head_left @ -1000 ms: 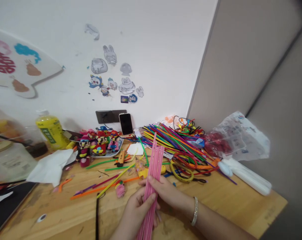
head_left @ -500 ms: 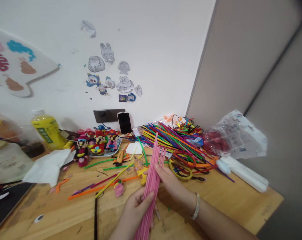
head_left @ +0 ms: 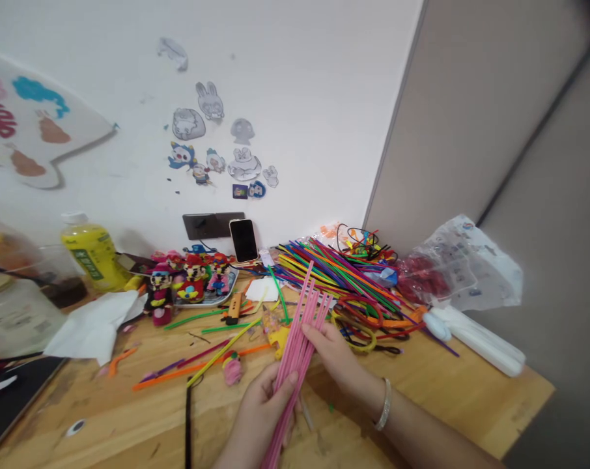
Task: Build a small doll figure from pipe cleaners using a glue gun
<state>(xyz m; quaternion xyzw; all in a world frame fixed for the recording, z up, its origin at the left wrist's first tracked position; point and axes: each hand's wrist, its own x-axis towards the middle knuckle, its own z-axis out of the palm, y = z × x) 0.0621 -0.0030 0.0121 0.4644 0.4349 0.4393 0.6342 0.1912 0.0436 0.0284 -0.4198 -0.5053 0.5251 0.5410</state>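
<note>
**Grip:** L hand wraps the bundle of pink chenille stems low on its length, w/ L fingers clamped around it. R hand sits higher, R fingers together & against the bundle's side. Cannot tell if they close around it.

**Technique (judgement):** firm L grip as anchor; light R contact best for squaring stems w/o bending them.

**Bundle state:** stems straight, uniform pink, no visible kinks. Tilted, top ends splayed & separated, lower ends running out of view. Located over the front edge of the surface, approx. ctr.

**Nearby:** multicolor stem pile lies behind R hand, toward rear edge. Yellow stem loop is just beyond R fingers. Loose yellow stem & pink pom-pom figure lie left of bundle. Metal bangle is on R wrist.
</note>
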